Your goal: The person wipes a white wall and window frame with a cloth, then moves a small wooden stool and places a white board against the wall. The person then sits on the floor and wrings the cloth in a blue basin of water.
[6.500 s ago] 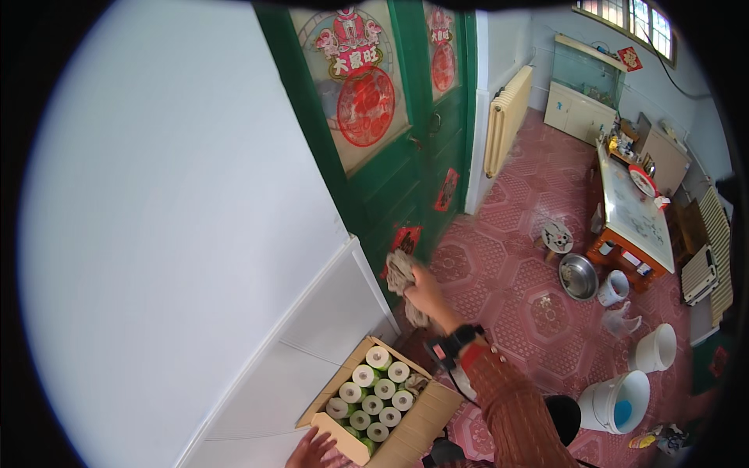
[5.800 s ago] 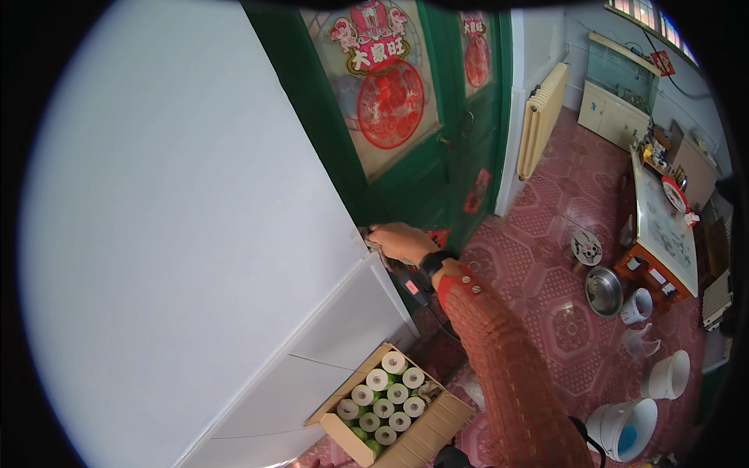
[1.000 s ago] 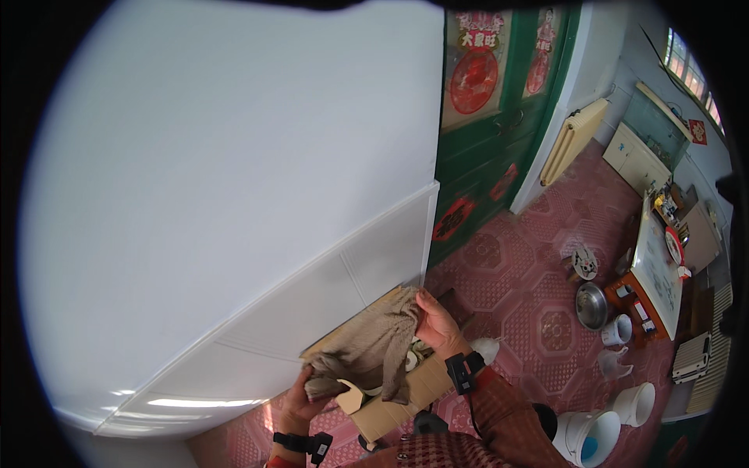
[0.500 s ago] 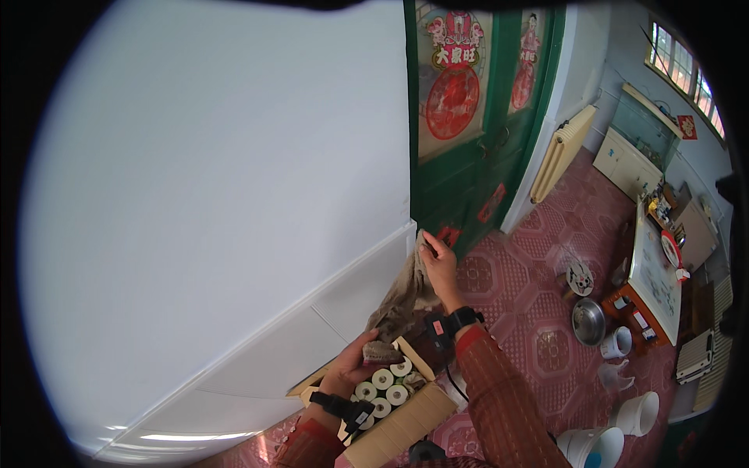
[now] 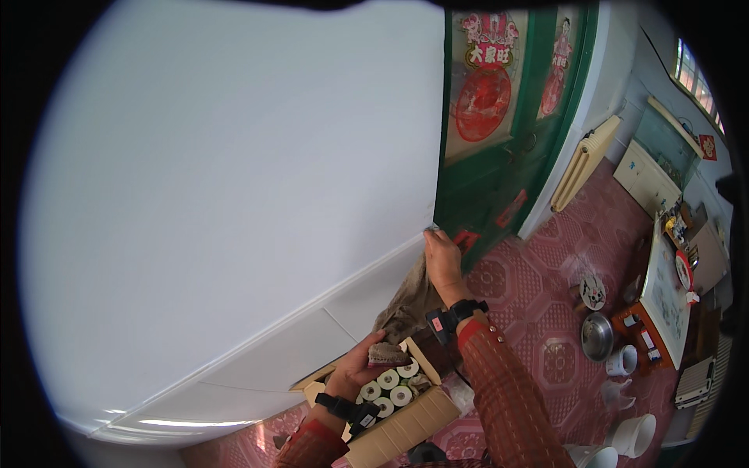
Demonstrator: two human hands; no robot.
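We list first the right hand [image 5: 441, 253]: it reaches up and away from the body, its fingers pinched shut on the top corner of a brownish cloth [image 5: 407, 300], right at the meeting of the white wall [image 5: 234, 171] and the green door [image 5: 499, 140]. The cloth hangs from that grip down toward the left hand [image 5: 355, 373].

The left hand sits low and close to the body, with its fingers curled over the lower, bunched end of the same cloth, gripping it just above the open cardboard box [image 5: 406, 417]. A dark band [image 5: 347, 407] wraps the left wrist; a black watch-like device [image 5: 452, 316] wraps the right wrist, and a red patterned sleeve [image 5: 503, 390] covers the right forearm.

Directly below the left hand's grip, inside the box, stand white paper rolls [image 5: 388, 388] on end, packed touching one another.

To the right of the right hand's grip, well apart, we note the red patterned floor [image 5: 546, 296], a cream radiator [image 5: 583, 160] leaning by the door, a metal bowl [image 5: 598, 337], a white mug [image 5: 622, 360], a white bucket [image 5: 636, 434] and a low orange table [image 5: 659, 288] crowded with small items we cannot make out.
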